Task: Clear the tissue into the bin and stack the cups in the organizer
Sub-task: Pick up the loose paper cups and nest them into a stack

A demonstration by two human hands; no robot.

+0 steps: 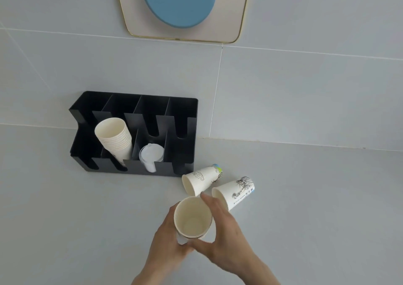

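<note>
Both hands, left hand (168,239) and right hand (222,226), clasp an upright cream paper cup (193,217) above the pale grey counter (65,219), near two printed cups (201,179) lying tipped beside the black organizer (139,108) against the tiled wall (305,88).

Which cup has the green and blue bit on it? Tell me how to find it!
Find the black organizer against the wall. Just past its front right corner, two loose cups lie on their sides on the counter; the one you want is nearer the organizer. Its neighbour has only black drawings, while this cup shows green and blue at its bottom end.
</note>
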